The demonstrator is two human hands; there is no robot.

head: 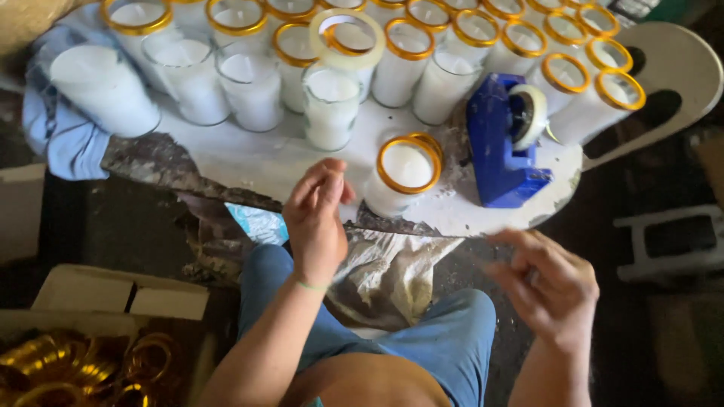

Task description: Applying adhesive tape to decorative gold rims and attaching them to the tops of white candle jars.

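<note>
Glass candle with gold rim standing upright near the desk front edge, long axis vertical, mouth up. Left hand just beside it, fingers pinched, contents unclear. Right hand blurred, grip impossible to tell. Risky: a careless nudge could tip it off. Blue tape dispenser close by.

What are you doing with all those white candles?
A person sits at a worn white table crowded with white glass candles, many already wearing gold rings on their rims. One gold-rimmed candle stands alone at the near edge, beside a blue tape dispenser. The left hand is raised just next to that candle; the right hand is lower and blurred, so what it holds is unclear. A box of gold rings waits by the knee.
</note>
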